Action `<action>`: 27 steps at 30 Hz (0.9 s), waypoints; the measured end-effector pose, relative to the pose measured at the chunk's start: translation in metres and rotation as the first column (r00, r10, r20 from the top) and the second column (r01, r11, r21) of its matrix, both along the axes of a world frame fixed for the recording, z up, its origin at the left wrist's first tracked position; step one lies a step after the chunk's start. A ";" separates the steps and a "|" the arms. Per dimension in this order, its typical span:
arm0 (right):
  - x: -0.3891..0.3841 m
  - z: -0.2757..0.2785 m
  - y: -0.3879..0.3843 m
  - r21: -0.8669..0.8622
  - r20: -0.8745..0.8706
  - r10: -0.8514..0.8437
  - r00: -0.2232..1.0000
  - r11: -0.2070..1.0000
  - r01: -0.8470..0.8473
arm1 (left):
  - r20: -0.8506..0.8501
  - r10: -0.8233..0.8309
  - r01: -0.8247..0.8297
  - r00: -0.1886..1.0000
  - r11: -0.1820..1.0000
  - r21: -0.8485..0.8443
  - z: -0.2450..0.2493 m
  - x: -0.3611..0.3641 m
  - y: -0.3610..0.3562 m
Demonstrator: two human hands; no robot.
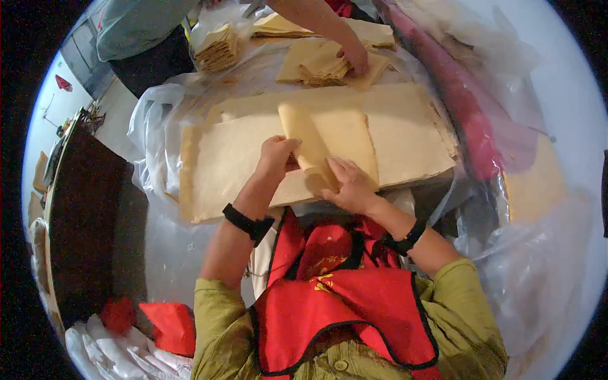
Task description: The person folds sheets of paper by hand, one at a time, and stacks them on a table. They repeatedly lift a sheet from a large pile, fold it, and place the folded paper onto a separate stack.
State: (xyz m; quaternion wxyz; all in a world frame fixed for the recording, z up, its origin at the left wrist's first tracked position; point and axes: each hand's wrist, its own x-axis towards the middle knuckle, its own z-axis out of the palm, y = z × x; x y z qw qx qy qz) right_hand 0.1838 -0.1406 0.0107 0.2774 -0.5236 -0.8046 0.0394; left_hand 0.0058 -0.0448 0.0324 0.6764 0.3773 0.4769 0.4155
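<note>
A thin pale-yellow sheet [345, 130] lies partly folded over on a stack of larger pale-yellow sheets [408, 136]. My left hand [277, 156] is closed, pinching the raised left flap of the folded sheet between thumb and fingertips. Across the lower part of that same sheet rests my right hand [350, 187], fingers stretched over its surface and thumb spread apart near the bottom of the fold. The underside of the flap is mostly hidden.
Opposite me, another person's hand [356, 58] touches smaller yellow sheets [323, 63]. A bundled stack [216, 47] stands at the far left. Clear plastic [155, 133] hangs over the left edge, and a red plastic-covered roll [468, 123] runs along the right.
</note>
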 end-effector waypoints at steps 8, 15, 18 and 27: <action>0.010 -0.009 0.035 -0.242 -0.299 -0.174 0.938 0.965 0.102 | 0.357 0.036 0.007 0.933 0.993 -0.120 -0.016 0.016 0.005; 0.116 0.116 0.045 -0.231 -0.756 -0.429 0.494 0.881 0.412 | 0.325 0.044 0.027 0.945 0.978 -0.208 -0.037 -0.004 0.008; 0.156 0.146 0.047 0.208 -0.693 -0.219 0.687 0.852 0.481 | 0.288 0.053 0.010 0.956 0.977 -0.213 -0.028 0.001 0.007; 0.170 0.209 0.052 0.602 -0.129 -0.246 0.961 0.750 0.273 | 0.265 0.017 0.025 0.964 0.988 -0.154 -0.041 0.000 0.010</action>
